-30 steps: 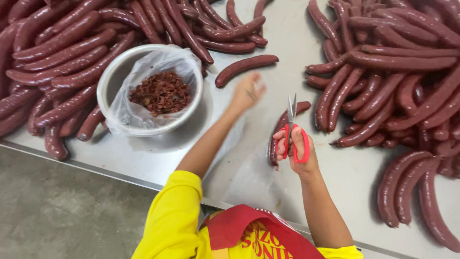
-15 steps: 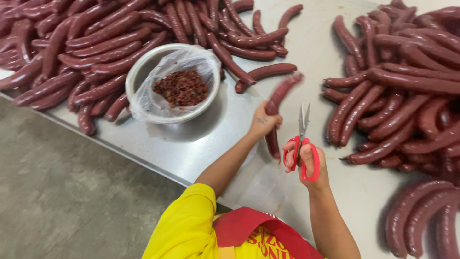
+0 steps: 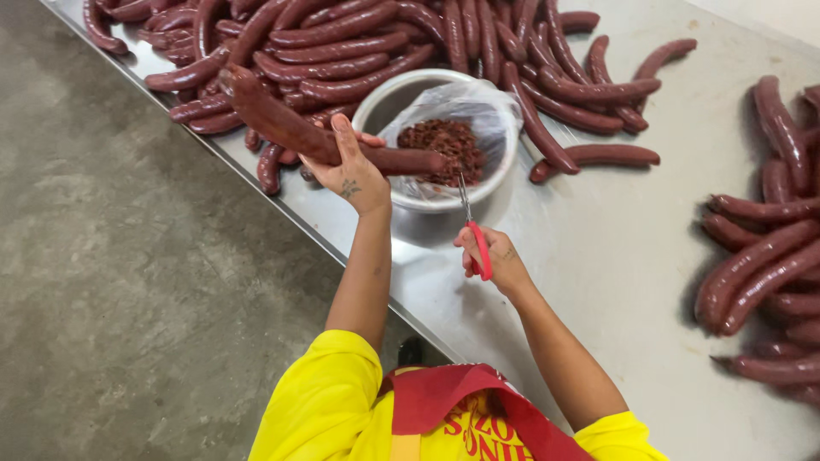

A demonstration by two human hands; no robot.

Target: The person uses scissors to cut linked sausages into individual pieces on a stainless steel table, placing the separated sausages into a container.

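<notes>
The left hand (image 3: 352, 175) is wrapped around a long dark-red sausage (image 3: 290, 128), fingers curled over its middle; the sausage is lifted off the worktop (image 3: 598, 256) and slants from about 10 o'clock of the hand down towards 3 o'clock, its lower end reaching over the rim of the metal bowl (image 3: 384, 98). The bowl is lined with a clear plastic bag (image 3: 487, 111) and holds a heap of small dark-red trimmings (image 3: 448, 145). The right hand (image 3: 495, 256) sits at about 5 o'clock of the left, near but apart from it, closed through the red handles of a pair of scissors (image 3: 471, 226). The blades point towards 12 o'clock, their tips just beside the sausage's lower end at the bowl's near edge. Piles of sausages (image 3: 410, 43) lie at 12 o'clock beyond the bowl, and more (image 3: 760, 265) at 3 o'clock
</notes>
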